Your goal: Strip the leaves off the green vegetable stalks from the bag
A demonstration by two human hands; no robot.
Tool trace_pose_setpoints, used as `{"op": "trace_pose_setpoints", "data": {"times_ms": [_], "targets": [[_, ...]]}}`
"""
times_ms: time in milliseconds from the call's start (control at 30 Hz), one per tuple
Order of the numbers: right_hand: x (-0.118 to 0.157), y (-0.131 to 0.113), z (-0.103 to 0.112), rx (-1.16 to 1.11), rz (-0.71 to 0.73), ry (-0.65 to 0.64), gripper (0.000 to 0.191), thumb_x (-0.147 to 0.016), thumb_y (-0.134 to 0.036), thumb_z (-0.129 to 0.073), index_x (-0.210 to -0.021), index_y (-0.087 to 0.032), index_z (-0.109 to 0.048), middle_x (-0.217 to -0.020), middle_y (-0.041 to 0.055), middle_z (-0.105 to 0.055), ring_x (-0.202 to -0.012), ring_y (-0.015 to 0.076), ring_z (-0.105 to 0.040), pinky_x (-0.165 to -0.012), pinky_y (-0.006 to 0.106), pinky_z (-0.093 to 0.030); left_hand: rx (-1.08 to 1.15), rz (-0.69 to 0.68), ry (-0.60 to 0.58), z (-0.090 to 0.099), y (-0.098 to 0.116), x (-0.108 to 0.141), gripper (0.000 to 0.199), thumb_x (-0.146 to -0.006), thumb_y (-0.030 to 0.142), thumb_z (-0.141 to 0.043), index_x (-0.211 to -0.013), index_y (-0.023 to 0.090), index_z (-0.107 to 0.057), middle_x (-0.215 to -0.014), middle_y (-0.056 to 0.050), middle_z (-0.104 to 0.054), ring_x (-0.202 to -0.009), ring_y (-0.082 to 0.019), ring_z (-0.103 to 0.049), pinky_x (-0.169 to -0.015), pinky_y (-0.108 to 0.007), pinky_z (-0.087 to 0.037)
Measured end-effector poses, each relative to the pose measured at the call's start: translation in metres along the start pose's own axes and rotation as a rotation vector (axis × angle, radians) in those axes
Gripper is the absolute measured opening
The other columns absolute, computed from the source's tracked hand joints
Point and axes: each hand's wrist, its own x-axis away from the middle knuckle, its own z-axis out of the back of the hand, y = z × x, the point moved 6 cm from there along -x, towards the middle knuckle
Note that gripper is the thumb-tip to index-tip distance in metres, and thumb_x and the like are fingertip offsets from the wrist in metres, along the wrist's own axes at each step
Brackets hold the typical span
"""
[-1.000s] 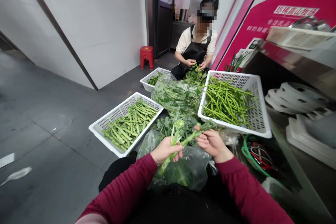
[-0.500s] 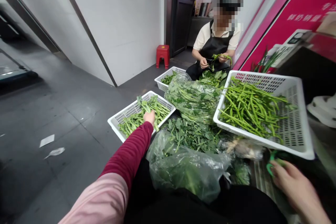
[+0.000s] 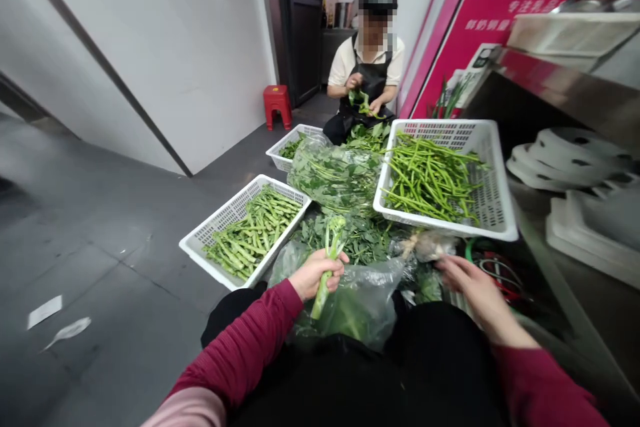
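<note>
A pale green leafy-vegetable stalk [image 3: 334, 240] stands almost upright in my left hand [image 3: 315, 275], its fingers wrapped round the middle. Beneath it is a clear plastic bag [image 3: 367, 297] with greens inside. Dark cut leaves [image 3: 373, 240] lie in a heap just beyond. To the left, a white basket [image 3: 197, 243] holds peeled-looking green stems [image 3: 255, 230]. My right hand [image 3: 467, 283] reaches in from the right with fingers stretched out and nothing visible in them. Close by it are a small clear bag [image 3: 435, 245] and a green loop [image 3: 469, 250].
A large white basket [image 3: 505, 203] of long thin green stems [image 3: 430, 177] stands at the right. Opposite sits a co-worker [image 3: 367, 70] handling greens. Bagged greens [image 3: 335, 170], a smaller basket [image 3: 275, 155], a red stool [image 3: 277, 107] and stacked white containers [image 3: 575, 157] surround the spot.
My left hand has come back from the left basket to above the bag, holding the stalk. My right hand has moved away from the green loop, leftward and farther forward. The view has turned right.
</note>
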Motion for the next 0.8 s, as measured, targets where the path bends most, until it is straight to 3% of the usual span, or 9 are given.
{"op": "trace_pose_setpoints", "data": {"times_ms": [67, 133, 233, 333, 467, 533, 633, 700, 800], "targets": [[0.006, -0.017, -0.069, -0.196, -0.086, -0.303, 0.043, -0.065, -0.042, -0.063, -0.101, -0.02, -0.055, -0.089, 0.0088, -0.061, -0.068, 0.0184, -0.057, -0.048, 0.027, -0.043, -0.137, -0.034, 0.012, -0.013, -0.006, -0.004, 0.019, -0.067, 0.018, -0.055, -0.085, 0.015, -0.048, -0.05, 0.007, -0.044, -0.032, -0.004, -0.036, -0.033, -0.016, -0.028], [0.017, -0.036, -0.131, -0.333, -0.125, -0.511, 0.034, -0.066, -0.042, -0.064, -0.089, -0.019, -0.055, -0.075, 0.0052, -0.06, -0.061, 0.0157, -0.055, -0.042, 0.023, -0.039, -0.287, -0.085, 0.056, -0.02, -0.009, -0.007, 0.017, -0.068, 0.018, -0.055, -0.082, 0.015, -0.047, -0.048, 0.007, -0.045, -0.033, -0.005, -0.039, -0.034, -0.016, -0.031], [0.024, -0.051, -0.179, -0.515, -0.074, -0.457, 0.028, -0.069, -0.041, -0.062, -0.068, -0.018, -0.047, -0.05, -0.0038, -0.046, -0.041, 0.0081, -0.041, -0.037, 0.019, -0.028, -0.387, -0.128, 0.186, -0.016, -0.01, -0.009, 0.015, -0.069, 0.02, -0.053, -0.081, 0.015, -0.047, -0.048, 0.006, -0.046, -0.033, -0.005, -0.041, -0.033, -0.016, -0.033], [0.025, -0.041, -0.183, -0.548, -0.009, -0.199, 0.027, -0.07, -0.039, -0.06, -0.066, -0.019, -0.043, -0.047, -0.0054, -0.043, -0.039, 0.0083, -0.04, -0.04, 0.021, -0.032, -0.328, -0.119, 0.329, -0.001, -0.016, -0.009, 0.016, -0.068, 0.022, -0.053, -0.08, 0.015, -0.046, -0.05, 0.006, -0.047, -0.033, -0.005, -0.04, -0.031, -0.016, -0.031], [0.034, -0.037, -0.174, -0.168, 0.262, -0.012, 0.021, -0.077, -0.037, -0.049, -0.065, -0.019, -0.048, -0.049, -0.0001, -0.049, -0.048, 0.0149, -0.049, -0.054, 0.03, -0.042, -0.164, -0.074, 0.379, 0.013, -0.029, -0.012, 0.019, -0.066, 0.02, -0.053, -0.083, 0.016, -0.045, -0.051, 0.006, -0.047, -0.031, -0.005, -0.038, -0.03, -0.016, -0.029], [0.052, -0.045, -0.182, 0.006, 0.503, -0.107, 0.016, -0.076, -0.031, -0.047, -0.068, -0.018, -0.053, -0.058, 0.004, -0.054, -0.059, 0.0187, -0.053, -0.063, 0.035, -0.044, -0.081, -0.061, 0.427, 0.024, -0.028, -0.016, 0.021, -0.065, 0.02, -0.055, -0.084, 0.016, -0.045, -0.05, 0.006, -0.046, -0.031, -0.005, -0.038, -0.03, -0.016, -0.028], [0.09, -0.052, -0.204, 0.073, 0.761, -0.428, 0.009, -0.07, -0.024, -0.048, -0.073, -0.02, -0.056, -0.074, 0.0069, -0.059, -0.073, 0.0209, -0.055, -0.069, 0.036, -0.046, -0.004, -0.08, 0.607, 0.054, -0.014, -0.02, 0.018, -0.068, 0.023, -0.054, -0.082, 0.015, -0.045, -0.047, 0.008, -0.04, -0.03, -0.003, -0.035, -0.032, -0.015, -0.028], [0.096, -0.049, -0.208, 0.027, 0.72, -0.488, 0.009, -0.07, -0.022, -0.048, -0.073, -0.021, -0.056, -0.077, 0.0065, -0.059, -0.074, 0.0197, -0.055, -0.068, 0.034, -0.047, 0.005, -0.115, 0.665, 0.069, -0.001, -0.021, 0.018, -0.07, 0.023, -0.053, -0.084, 0.016, -0.045, -0.048, 0.009, -0.039, -0.031, -0.003, -0.034, -0.033, -0.015, -0.028], [0.06, -0.035, -0.195, -0.217, 0.277, -0.36, 0.008, -0.074, -0.026, -0.05, -0.077, -0.019, -0.053, -0.074, 0.0043, -0.057, -0.058, 0.0144, -0.051, -0.056, 0.03, -0.047, -0.072, -0.146, 0.593, 0.068, 0.007, -0.02, 0.027, -0.068, 0.022, -0.056, -0.093, 0.016, -0.046, -0.054, 0.006, -0.046, -0.034, -0.003, -0.038, -0.033, -0.015, -0.029]]}}
